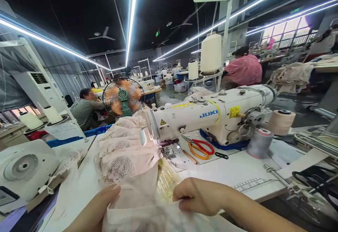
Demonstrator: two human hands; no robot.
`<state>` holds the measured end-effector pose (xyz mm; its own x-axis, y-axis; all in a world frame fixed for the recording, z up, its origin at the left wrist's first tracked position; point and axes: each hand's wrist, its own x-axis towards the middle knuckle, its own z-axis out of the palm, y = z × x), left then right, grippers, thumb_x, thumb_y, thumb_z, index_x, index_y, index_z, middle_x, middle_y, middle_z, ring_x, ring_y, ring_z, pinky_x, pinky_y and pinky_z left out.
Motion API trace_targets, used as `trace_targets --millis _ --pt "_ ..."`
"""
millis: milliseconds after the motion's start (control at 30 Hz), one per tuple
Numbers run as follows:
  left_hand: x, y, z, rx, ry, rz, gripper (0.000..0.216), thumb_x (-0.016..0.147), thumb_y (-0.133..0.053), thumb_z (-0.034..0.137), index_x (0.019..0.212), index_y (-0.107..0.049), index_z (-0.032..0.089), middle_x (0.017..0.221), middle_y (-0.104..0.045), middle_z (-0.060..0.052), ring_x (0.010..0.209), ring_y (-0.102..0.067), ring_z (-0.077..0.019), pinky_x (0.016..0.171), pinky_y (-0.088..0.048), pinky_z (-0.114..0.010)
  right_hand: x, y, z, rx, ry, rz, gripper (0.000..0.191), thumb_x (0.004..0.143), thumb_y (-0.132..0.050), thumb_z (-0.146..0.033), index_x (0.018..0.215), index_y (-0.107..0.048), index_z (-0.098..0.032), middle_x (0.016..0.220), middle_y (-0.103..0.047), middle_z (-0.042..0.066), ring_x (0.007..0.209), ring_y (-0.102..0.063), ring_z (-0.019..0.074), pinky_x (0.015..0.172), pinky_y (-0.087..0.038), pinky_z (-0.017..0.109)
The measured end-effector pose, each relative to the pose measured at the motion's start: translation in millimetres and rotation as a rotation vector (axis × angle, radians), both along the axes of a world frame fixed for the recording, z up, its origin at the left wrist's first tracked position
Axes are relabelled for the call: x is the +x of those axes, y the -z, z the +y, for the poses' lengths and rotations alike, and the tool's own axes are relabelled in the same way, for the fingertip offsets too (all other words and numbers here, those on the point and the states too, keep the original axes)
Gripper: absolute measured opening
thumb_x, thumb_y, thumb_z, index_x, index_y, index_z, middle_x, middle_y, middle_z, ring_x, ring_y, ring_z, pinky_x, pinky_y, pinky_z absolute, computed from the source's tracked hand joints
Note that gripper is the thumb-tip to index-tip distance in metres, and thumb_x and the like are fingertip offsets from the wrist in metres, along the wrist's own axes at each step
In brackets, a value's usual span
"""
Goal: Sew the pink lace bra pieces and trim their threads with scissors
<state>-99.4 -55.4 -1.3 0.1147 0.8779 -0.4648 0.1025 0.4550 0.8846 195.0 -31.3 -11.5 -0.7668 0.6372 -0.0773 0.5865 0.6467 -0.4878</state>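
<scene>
Straightening pale fabric (138,191) looks the step, left hand (101,203) at seven o'clock and right hand (202,195) at five pinching it, next probably needing even tension.

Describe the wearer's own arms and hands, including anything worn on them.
The left hand and right hand are ungloved. The left forearm and right forearm show no sleeve, watch or bracelet. No ring is visible, though some fingers are hidden.
</scene>
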Motion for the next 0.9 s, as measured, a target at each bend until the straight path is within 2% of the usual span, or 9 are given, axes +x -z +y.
trace_targets --millis 67,167,267,367,500,600,700,800,900 --pt "-13.2 12.9 13.3 0.141 0.12 0.459 0.035 0.09 -0.031 0.035 0.099 -0.06 0.019 0.093 -0.072 -0.006 0.089 -0.067 -0.0248 0.079 -0.052 -0.036 -19.7 18.2 13.2 0.144 0.108 -0.03 0.022 0.075 -0.057 -0.004 0.085 -0.071 -0.019 0.08 -0.071 0.001 0.072 -0.064 0.0172 0.062 -0.046 0.022" --pt "-32.5 3.6 39.2 0.326 0.334 1.193 0.036 0.088 -0.027 0.02 0.09 -0.063 0.019 0.096 -0.071 -0.005 0.094 -0.066 -0.0225 0.08 -0.05 -0.032 -53.3 36.0 27.6 0.346 0.254 -0.067 0.028 0.07 -0.051 0.005 0.079 -0.068 -0.016 0.083 -0.07 0.008 0.08 -0.063 0.0245 0.068 -0.045 0.033" --pt "-39.3 -28.4 62.6 0.36 0.387 1.454 0.027 0.082 -0.037 0.018 0.086 -0.064 0.016 0.093 -0.071 -0.011 0.092 -0.065 -0.0297 0.079 -0.048 -0.041 -76.8 45.6 33.3 0.494 0.371 -0.054 0.029 0.073 -0.048 0.006 0.084 -0.066 -0.014 0.087 -0.067 0.012 0.085 -0.061 0.0264 0.07 -0.045 0.037" --pt "-21.4 -54.7 77.7 0.427 0.404 1.624 0.026 0.079 -0.04 0.013 0.08 -0.065 0.012 0.09 -0.068 -0.019 0.084 -0.065 -0.0367 0.072 -0.046 -0.049 -85.5 59.0 30.1 0.573 0.445 -0.044 0.022 0.076 -0.051 0.002 0.086 -0.064 -0.013 0.08 -0.065 0.013 0.076 -0.061 0.0263 0.06 -0.047 0.036" --pt "42.0 -45.0 91.5 0.598 0.479 1.626 0.027 0.083 -0.037 0.009 0.087 -0.064 0.013 0.095 -0.064 -0.016 0.084 -0.065 -0.0317 0.071 -0.047 -0.043 -92.9 89.2 19.7 0.644 0.459 -0.033 0.013 0.076 -0.06 -0.01 0.087 -0.065 -0.012 0.083 -0.066 0.016 0.078 -0.061 0.0303 0.061 -0.05 0.042" --pt "90.3 -10.3 105.7 0.686 0.615 1.49 0.019 0.084 -0.048 0.011 0.09 -0.063 0.019 0.097 -0.065 -0.006 0.085 -0.065 -0.0217 0.073 -0.049 -0.032 -102.8 115.9 16.4 0.698 0.417 -0.013 0.02 0.081 -0.059 -0.019 0.1 -0.064 -0.017 0.1 -0.067 0.016 0.091 -0.061 0.0343 0.073 -0.049 0.052" --pt "113.0 24.3 126.6 0.72 0.573 1.415 0.016 0.088 -0.054 0.025 0.1 -0.061 0.016 0.104 -0.063 -0.006 0.096 -0.061 -0.0216 0.083 -0.048 -0.039 -104.9 131.4 20.7 0.737 0.289 0.019 0.021 0.087 -0.054 -0.023 0.108 -0.06 -0.023 0.109 -0.067 0.012 0.098 -0.061 0.0331 0.079 -0.048 0.053" --pt "114.9 45.5 152.1 0.673 0.425 1.358 0.026 0.091 -0.053 0.034 0.105 -0.059 0.014 0.107 -0.062 -0.007 0.097 -0.06 -0.0215 0.085 -0.049 -0.044 -92.3 121.6 29.5 0.626 0.094 0.059 0.031 0.088 -0.052 -0.031 0.118 -0.054 -0.021 0.121 -0.063 0.011 0.108 -0.057 0.0331 0.086 -0.047 0.055" --pt "113.0 50.7 174.3 0.594 0.333 1.257 0.025 0.09 -0.054 0.033 0.108 -0.058 0.015 0.107 -0.062 -0.007 0.092 -0.062 -0.0204 0.079 -0.052 -0.04 -74.2 92.9 38.5 0.405 -0.024 0.058 0.046 0.085 -0.052 -0.034 0.128 -0.045 -0.02 0.135 -0.053 0.008 0.123 -0.045 0.0317 0.099 -0.034 0.062"
